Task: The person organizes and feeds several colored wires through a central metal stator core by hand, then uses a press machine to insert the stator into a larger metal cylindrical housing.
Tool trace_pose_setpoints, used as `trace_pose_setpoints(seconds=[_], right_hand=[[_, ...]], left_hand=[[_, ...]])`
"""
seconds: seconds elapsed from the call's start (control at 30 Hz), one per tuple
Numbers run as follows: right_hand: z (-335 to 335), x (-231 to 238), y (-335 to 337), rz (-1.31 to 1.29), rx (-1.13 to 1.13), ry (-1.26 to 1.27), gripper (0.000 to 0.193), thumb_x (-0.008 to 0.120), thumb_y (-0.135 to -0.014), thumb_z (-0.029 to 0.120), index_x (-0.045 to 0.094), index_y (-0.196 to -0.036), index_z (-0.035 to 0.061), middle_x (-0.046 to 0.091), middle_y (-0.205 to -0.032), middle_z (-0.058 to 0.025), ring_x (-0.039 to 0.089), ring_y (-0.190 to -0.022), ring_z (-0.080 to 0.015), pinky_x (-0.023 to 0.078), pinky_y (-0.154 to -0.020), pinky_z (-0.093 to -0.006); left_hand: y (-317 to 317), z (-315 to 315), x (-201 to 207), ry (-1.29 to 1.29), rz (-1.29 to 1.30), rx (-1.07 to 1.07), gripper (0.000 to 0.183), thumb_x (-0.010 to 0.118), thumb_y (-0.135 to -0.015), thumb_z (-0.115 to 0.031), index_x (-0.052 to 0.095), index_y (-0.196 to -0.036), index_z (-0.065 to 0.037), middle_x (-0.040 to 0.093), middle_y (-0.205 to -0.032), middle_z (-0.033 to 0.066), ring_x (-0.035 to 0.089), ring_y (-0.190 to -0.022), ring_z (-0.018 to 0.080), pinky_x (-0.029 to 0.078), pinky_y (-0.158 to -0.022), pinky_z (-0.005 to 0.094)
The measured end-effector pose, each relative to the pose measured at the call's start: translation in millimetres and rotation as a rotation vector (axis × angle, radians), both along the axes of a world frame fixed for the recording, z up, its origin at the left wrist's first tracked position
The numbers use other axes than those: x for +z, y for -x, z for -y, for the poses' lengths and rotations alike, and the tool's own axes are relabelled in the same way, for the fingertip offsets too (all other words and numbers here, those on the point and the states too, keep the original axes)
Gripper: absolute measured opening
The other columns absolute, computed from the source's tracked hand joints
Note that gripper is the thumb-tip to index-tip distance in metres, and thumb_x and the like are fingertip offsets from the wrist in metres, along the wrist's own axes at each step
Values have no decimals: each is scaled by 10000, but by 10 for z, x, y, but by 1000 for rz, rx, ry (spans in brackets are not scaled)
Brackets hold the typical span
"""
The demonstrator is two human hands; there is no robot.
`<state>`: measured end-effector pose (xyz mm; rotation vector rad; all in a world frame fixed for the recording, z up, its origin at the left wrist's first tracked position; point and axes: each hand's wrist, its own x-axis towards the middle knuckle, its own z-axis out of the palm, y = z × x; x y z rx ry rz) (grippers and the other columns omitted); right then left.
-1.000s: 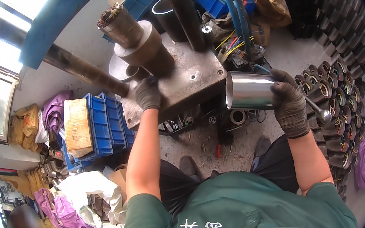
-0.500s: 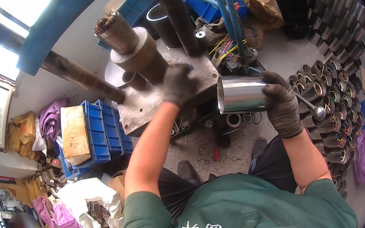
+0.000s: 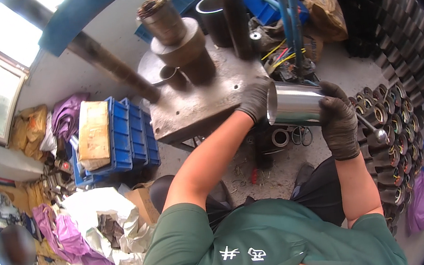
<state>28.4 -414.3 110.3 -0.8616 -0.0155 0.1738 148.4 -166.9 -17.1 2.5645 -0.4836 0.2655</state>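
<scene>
A shiny metal cylinder (image 3: 296,102), hollow at its left end, is held sideways in front of me. My right hand (image 3: 339,121), in a dark work glove, is closed round its right end. At the open left rim is my left hand (image 3: 256,101), gloved too; its fingers curl at the rim and are partly hidden. Beyond it, on the thick metal plate (image 3: 183,116) of a press, stands a wide collared post (image 3: 179,44). A cylindrical part topped with copper-coloured windings (image 3: 161,21) sits upright on this post. Beside the post is a short tube (image 3: 172,77).
Dark columns (image 3: 112,65) rise from the plate. A lever with a ball knob (image 3: 380,135) sticks out just right of my right hand. Several motor parts with wires (image 3: 396,124) are stacked at the right. Blue crates (image 3: 121,136) stand at the left.
My left hand has come away from the press plate, moving right and towards me to the cylinder's open end. My right hand still holds the cylinder. The view has shifted slightly.
</scene>
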Motion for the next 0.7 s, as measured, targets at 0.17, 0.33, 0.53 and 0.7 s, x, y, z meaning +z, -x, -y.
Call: trace_pose_setpoints(seconds=[0.17,0.33,0.53,0.7], right_hand=[[-88,-72,29,13,14,26,423,729,-855,95,663,-1267,28,644,-1136,-68,628,-1052,-212,532,-954,-341],[-183,-127,24,13,22,45,379,705,-869,67,682,-1245,24,647,-1114,-40,621,-985,-160,524,-895,-282],[-206,-187,5,31,53,115,375,709,-868,58,686,-1240,16,650,-1114,-38,622,-952,-147,529,-864,-273],[-271,-147,63,38,13,79,374,713,-866,62,685,-1237,17,650,-1100,-42,620,-948,-151,538,-834,-273]], left_hand=[[224,-246,120,210,295,-72,235,715,-827,-229,720,-1014,-87,713,-1005,184,669,-950,357,560,-871,452],[272,-960,356,-294,124,216,134,702,-869,-257,744,-946,-155,720,-958,129,672,-953,361,545,-888,481],[903,-2259,424,-312,-29,488,196,630,-943,-229,724,-1045,-89,700,-1059,195,658,-1026,407,544,-901,498],[1202,-2902,567,-356,132,634,163,646,-905,-111,733,-1043,-114,692,-1069,177,644,-1011,408,530,-906,491]])
